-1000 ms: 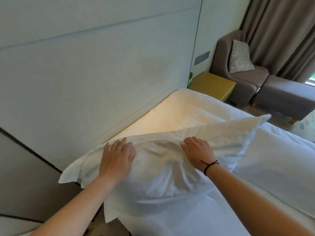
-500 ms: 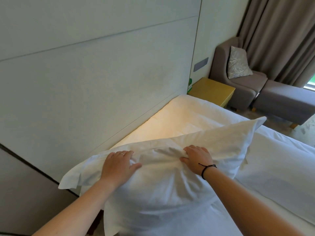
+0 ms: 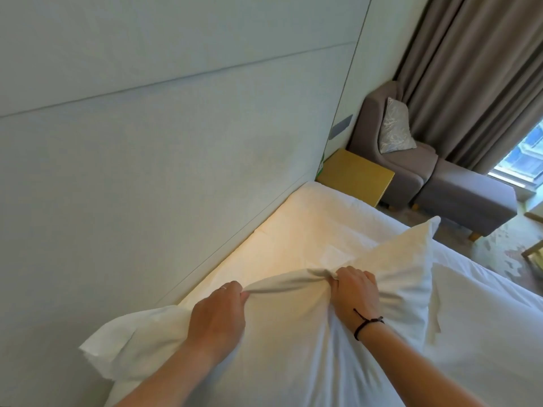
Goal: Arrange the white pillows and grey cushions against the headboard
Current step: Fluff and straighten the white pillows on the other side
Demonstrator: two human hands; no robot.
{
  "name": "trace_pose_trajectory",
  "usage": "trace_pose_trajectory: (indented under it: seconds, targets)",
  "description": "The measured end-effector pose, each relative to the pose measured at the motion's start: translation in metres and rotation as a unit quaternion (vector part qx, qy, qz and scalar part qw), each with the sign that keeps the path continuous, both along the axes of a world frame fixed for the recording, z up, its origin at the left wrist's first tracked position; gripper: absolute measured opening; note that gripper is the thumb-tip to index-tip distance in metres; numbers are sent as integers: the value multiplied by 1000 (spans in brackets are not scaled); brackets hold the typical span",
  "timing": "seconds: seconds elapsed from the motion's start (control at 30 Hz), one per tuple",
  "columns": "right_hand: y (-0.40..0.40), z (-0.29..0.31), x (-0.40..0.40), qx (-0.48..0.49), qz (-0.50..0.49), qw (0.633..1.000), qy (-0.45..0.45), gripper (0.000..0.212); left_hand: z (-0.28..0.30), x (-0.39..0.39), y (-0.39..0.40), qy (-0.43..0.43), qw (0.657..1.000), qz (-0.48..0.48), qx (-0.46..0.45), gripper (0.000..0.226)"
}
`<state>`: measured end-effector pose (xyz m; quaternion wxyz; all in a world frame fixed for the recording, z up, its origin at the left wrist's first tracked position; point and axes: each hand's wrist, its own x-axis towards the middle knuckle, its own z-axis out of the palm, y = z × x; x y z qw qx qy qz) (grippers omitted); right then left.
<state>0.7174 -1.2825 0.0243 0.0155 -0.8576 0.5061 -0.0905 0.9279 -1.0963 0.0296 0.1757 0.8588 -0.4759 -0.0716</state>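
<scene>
In the head view, since the earlier frames the flat palms have been curled into fists and the top edge of the white pillow has been gathered into them; the view itself has been tilted. The left hand is clenched on a bunched fold of the pillow's upper seam, and the right hand is likewise closed on the fabric just beside it, a dark cord being worn at that wrist. The pillow is held over the bed, its far corner pointing up, near the headboard but not yet laid against it.

The pillow is judged light and very soft: the cover is creased wherever the grip is applied, so the filling will probably sag away from the hands. A hold nearer the two upper corners would likely keep it squarer. A grey cushion is seen on the armchair, well apart from the bed.
</scene>
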Motion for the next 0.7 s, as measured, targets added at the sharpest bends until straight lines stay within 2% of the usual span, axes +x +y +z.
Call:
trace_pose_trajectory:
  seconds: [0.13, 0.23, 0.37, 0.47, 0.5, 0.57, 0.6, 0.67, 0.7]
  targets:
    - [-38, 37, 25, -54, -14, 998, -23, 36, 33, 18, -33, 64, 997, -14, -43, 27]
    - [-71, 79, 54, -105, 2, 993, -58, 40, 66, 39, -57, 72, 992, -20, -103, 26]
    - [-121, 128, 118, -141, 33, 983, -112, 35, 99, 89, -94, -19, 985, 1, -171, 27]
    - [-152, 130, 169, -69, 1, 994, -85, 18, 94, 131, -126, -36, 992, 7, -124, 30]
    - [-157, 123, 183, -32, -16, 998, -55, 22, 85, 143, -135, -21, 996, 3, -88, 31]
    - [-153, 98, 204, 69, -37, 997, -2, 52, 58, 162, -142, -4, 1000, -10, -7, 32]
    - [-145, 80, 213, 125, -40, 991, 6, 64, 41, 169, -138, 0, 999, -14, 45, 40]
    - [-118, 38, 226, 250, -20, 968, -4, 77, 5, 181, -118, 12, 993, 1, 119, 62]
    - [-103, 18, 231, 307, -9, 952, -16, 79, -12, 186, -106, 27, 991, 20, 129, 68]
